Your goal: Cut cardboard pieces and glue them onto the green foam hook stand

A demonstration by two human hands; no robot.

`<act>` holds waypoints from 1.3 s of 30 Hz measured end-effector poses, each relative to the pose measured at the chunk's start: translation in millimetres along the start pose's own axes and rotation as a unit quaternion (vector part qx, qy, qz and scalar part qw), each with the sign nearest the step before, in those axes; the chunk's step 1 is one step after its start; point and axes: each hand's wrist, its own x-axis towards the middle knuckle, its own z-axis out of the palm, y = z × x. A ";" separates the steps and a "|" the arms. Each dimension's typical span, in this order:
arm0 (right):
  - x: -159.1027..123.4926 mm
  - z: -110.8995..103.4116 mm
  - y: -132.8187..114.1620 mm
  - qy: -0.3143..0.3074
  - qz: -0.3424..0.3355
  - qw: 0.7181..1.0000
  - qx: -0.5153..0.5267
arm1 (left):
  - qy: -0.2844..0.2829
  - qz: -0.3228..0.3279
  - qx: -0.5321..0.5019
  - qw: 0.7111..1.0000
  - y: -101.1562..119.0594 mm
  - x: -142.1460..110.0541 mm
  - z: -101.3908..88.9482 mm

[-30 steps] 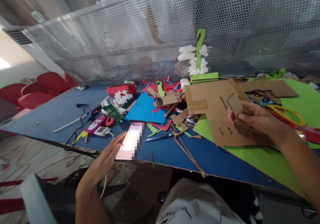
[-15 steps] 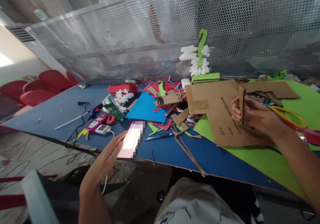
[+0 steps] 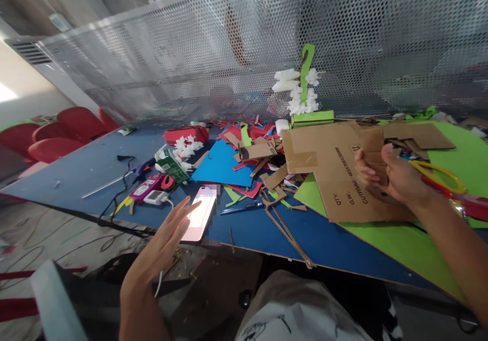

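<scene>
My left hand (image 3: 163,247) hovers over a lit smartphone (image 3: 197,230) at the table's front edge. Its fingers are stretched out, with the tips above the bright screen; whether they touch the glass I cannot tell. A white cable hangs below this hand. On the right, my right hand (image 3: 406,178) grips a small cardboard piece (image 3: 372,147) between thumb and fingers, its flat face turned towards me. Beneath that hand lies a large printed cardboard sheet (image 3: 324,178), resting partly on green board (image 3: 389,244).
Yellow-handled scissors (image 3: 438,174) lie beside my right wrist. A blue pen (image 3: 242,208) is right of the phone. Cardboard and coloured scraps (image 3: 267,153) pile mid-table, with a power strip (image 3: 147,187) to the left. A perforated metal screen (image 3: 183,61) stands behind.
My left hand has lifted from the phone's left edge, spreading its fingers over the screen. My right hand has turned the cardboard piece from edge-on to face-on.
</scene>
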 end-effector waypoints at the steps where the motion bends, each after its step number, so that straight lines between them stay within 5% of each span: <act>1: 0.1 0.6 -0.2 0.002 0.001 1.000 -0.002 | -0.004 -0.001 -0.002 1.000 1.8 -0.5 -0.2; 13: 0.5 4.3 -1.2 -0.008 0.002 0.999 0.041 | -0.040 0.011 0.049 0.998 11.6 -1.9 -0.7; 30: 1.2 5.9 1.7 -0.007 -0.005 0.999 0.047 | 0.066 0.042 0.076 0.994 -17.2 26.7 -0.6; 39: 1.7 8.3 0.3 -0.006 -0.015 0.999 0.035 | 0.009 0.037 0.114 0.993 -12.5 55.3 -2.7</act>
